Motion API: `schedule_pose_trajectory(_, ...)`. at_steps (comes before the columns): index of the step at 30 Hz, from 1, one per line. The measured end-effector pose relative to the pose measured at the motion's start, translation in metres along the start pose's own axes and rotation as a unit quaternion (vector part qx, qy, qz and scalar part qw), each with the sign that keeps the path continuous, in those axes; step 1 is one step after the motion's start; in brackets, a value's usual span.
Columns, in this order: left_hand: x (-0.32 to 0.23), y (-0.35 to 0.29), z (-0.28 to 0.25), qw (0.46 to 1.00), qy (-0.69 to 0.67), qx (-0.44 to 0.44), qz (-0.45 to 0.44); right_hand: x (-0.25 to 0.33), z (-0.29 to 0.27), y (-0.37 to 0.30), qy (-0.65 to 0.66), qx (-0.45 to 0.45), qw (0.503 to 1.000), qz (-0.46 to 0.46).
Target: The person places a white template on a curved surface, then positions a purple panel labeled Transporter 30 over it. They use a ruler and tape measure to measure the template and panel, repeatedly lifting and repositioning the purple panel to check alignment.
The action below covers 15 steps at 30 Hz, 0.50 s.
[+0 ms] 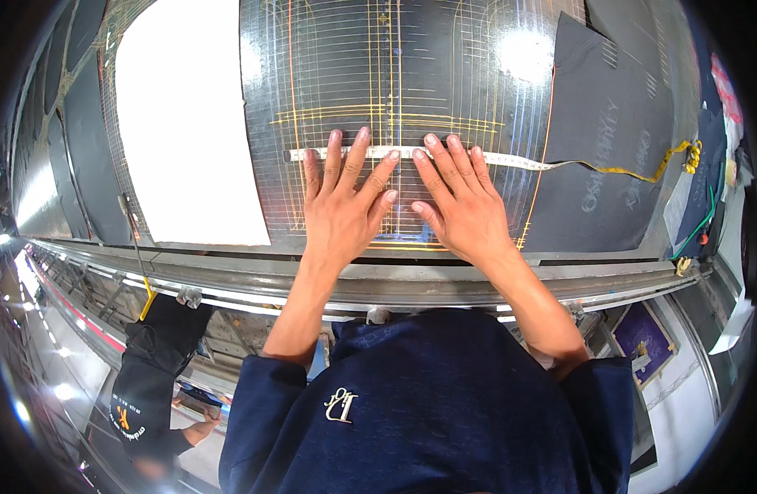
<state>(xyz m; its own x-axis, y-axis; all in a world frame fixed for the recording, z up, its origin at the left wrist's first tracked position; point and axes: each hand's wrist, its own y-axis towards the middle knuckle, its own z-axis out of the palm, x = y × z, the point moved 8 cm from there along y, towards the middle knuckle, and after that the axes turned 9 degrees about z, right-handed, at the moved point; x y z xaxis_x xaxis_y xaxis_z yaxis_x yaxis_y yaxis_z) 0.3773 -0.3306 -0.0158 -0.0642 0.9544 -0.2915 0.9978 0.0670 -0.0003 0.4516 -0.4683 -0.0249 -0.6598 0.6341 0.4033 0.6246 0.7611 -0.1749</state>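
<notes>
My left hand (341,206) and my right hand (461,202) lie flat, fingers spread, side by side on a shiny dark sheet (337,74) marked with thin yellow and orange grid lines. The fingertips of both hands rest on a white measuring tape (518,160) that runs across the sheet from left to right; its far end turns yellow and coils at the right. Neither hand grips anything.
A large white sheet (185,123) lies on the table to the left. Dark grey fabric pieces (605,140) lie to the right. A metal table rail (230,276) runs along the near edge. Another person in black (152,379) stands at lower left.
</notes>
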Motion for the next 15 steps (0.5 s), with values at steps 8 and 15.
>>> schedule_pose_trajectory(8, 0.020, -0.015, 0.008, 0.996, -0.082, -0.023, -0.006, -0.079, -0.026, -0.030, -0.069, -0.005, 0.995, 0.067)
schedule_pose_trajectory(15, 0.084, -0.001, -0.105, 0.939, -0.235, -0.189, -0.163, -0.122, -0.146, -0.025, 0.175, -0.157, 0.968, 0.092)
